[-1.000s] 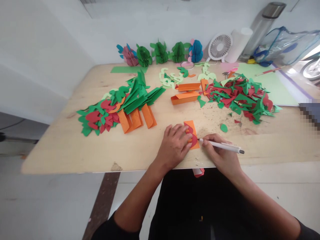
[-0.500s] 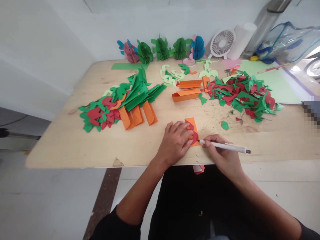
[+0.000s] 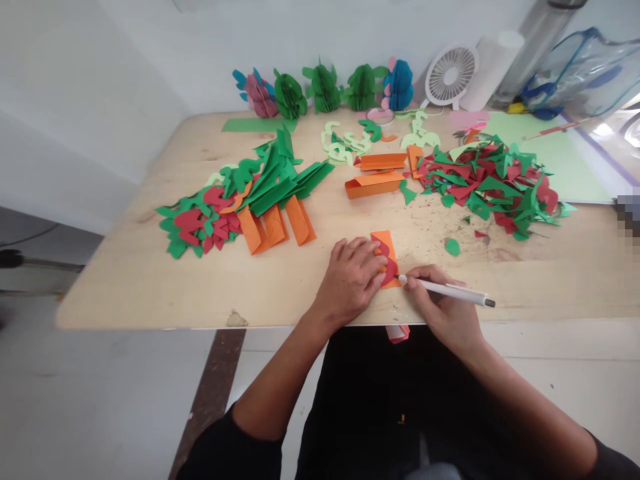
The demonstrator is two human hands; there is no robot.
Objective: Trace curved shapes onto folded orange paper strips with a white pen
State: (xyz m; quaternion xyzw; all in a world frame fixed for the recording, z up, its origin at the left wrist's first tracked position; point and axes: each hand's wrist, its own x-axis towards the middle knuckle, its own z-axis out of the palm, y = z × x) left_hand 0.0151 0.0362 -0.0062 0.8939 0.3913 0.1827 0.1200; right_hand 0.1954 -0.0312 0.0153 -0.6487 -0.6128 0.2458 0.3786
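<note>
My left hand (image 3: 351, 277) lies flat, fingers stretched out, pressing a red paper cutout (image 3: 390, 270) onto a piece of orange paper (image 3: 391, 243) near the table's front edge. Part of the cutout is hidden under the fingers. Between thumb and fingers, my right hand (image 3: 445, 303) grips a white pen (image 3: 453, 291). The pen's dark tip touches the right edge of the red cutout, over the orange paper.
On the left lie red and green cutouts (image 3: 200, 220), folded green strips (image 3: 280, 180) and folded orange pieces (image 3: 300, 220). A pile of paper scraps (image 3: 490, 180) is at right. Honeycomb paper figures (image 3: 325, 87) and a small fan (image 3: 451, 75) stand along the wall.
The pen has shifted slightly along the right edge of the red cutout. My left hand stays pressed on the paper. The camera view has tilted a little.
</note>
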